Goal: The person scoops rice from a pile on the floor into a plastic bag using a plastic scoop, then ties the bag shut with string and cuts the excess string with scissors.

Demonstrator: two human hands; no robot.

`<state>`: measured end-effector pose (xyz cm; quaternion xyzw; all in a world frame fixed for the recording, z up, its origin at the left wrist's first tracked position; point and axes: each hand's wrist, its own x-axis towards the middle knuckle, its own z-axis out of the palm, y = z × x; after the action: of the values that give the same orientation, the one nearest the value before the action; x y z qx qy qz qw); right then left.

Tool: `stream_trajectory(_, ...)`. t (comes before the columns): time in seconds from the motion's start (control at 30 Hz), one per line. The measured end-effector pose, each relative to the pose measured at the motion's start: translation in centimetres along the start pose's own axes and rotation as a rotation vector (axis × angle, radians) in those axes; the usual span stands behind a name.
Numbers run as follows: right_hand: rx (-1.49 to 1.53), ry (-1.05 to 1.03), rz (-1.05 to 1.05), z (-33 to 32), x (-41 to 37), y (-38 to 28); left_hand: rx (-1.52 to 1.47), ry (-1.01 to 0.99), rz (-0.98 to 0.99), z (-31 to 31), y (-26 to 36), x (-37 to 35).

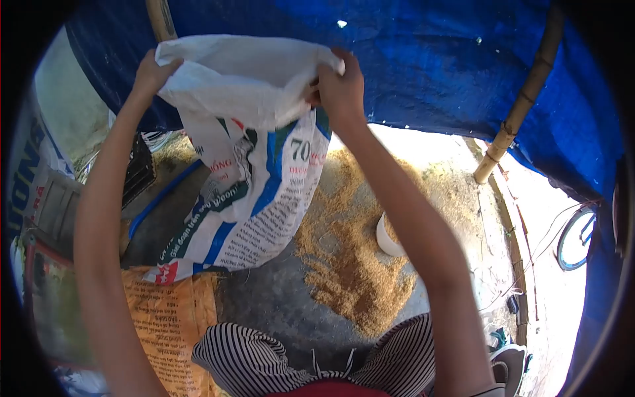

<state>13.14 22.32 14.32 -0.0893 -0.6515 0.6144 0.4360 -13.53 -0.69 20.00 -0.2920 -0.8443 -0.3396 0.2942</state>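
Observation:
A large white woven sack (264, 178) with blue and green bands and printed text hangs in front of me, its mouth spread wide at the top. At the upper left my left hand (157, 71) grips one side of the rim. The opposite side of the rim is in my right hand (340, 86), fingers curled round the fabric. The bottom of the sack hangs above an orange printed sack (165, 324) on the floor. Golden-brown grain or husks (360, 291) lie spread on the floor to the right. My right forearm partly covers a white container (389, 238) there.
A blue tarp (430, 66) hangs across the back, with a bamboo pole (519, 109) at the right. A dark crate (139, 169) and a blue hose (162, 195) are at the left. A round blue-and-white object (577, 239) stands at the far right.

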Motion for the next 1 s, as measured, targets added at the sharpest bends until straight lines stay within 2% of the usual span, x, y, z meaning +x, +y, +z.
stream_trajectory(0.07,0.143,0.082,0.031,-0.8,-3.0,1.2,-0.184,-0.082,-0.032,2.0,1.4,-1.4)
stream_trajectory(0.13,0.206,0.257,0.069,-1.9,-5.6,3.2,-0.385,-0.226,-0.125,5.5,1.7,-2.3)
stream_trajectory(0.2,0.219,0.324,0.084,-4.1,-7.5,6.5,-0.295,-0.205,-0.176,10.5,1.9,-3.5)
stream_trajectory(0.3,0.24,0.401,0.233,-7.3,-10.1,9.1,-0.381,-0.236,-0.183,15.4,5.8,-6.7)
stream_trajectory(0.4,0.169,0.555,0.356,-10.0,-12.6,8.7,-0.516,-0.369,-0.158,21.2,6.6,-6.9)
stream_trajectory(0.47,0.165,0.688,0.367,-10.5,-13.8,6.9,-0.489,-0.399,-0.128,22.2,9.4,-7.5)
stream_trajectory(0.53,0.096,0.759,0.416,-10.6,-14.7,4.3,-0.472,-0.439,-0.02,20.9,13.3,-7.6)
stream_trajectory(0.6,0.044,0.823,0.466,-10.5,-15.1,1.1,-0.45,-0.713,-0.08,16.8,17.2,-6.5)
stream_trajectory(0.67,0.092,0.829,0.53,-10.7,-14.0,-1.7,-0.31,-0.634,0.063,14.3,18.6,-6.0)
stream_trajectory(0.7,0.107,0.807,0.525,-10.7,-13.4,-2.9,-0.155,-0.622,0.05,13.5,18.6,-6.0)
stream_trajectory(0.73,0.079,0.83,0.596,-10.5,-12.7,-3.8,-0.078,-0.853,-0.089,10.3,20.1,-4.5)
stream_trajectory(0.8,0.068,0.824,0.664,-9.6,-11.1,-5.1,0.002,-0.789,-0.021,6.9,19.1,-4.6)
stream_trajectory(0.83,-0.034,0.795,0.735,-9.1,-10.6,-5.5,0.04,-0.706,0.053,5.0,18.7,-5.1)
stream_trajectory(0.87,-0.141,0.759,0.809,-8.1,-10.4,-6.5,0.098,-0.721,-0.029,2.6,19.1,-5.2)
stream_trajectory(0.9,-0.127,0.724,0.822,-7.1,-9.8,-8.3,0.086,-0.716,-0.07,-0.3,19.4,-5.6)
stream_trajectory(0.97,-0.146,0.599,0.932,-5.8,-8.8,-11.9,0.093,-0.715,-0.292,-4.1,19.0,-7.3)
stream_trajectory(1.0,-0.141,0.572,0.94,-5.1,-8.7,-12.8,0.11,-0.704,-0.312,-6.4,19.2,-7.9)
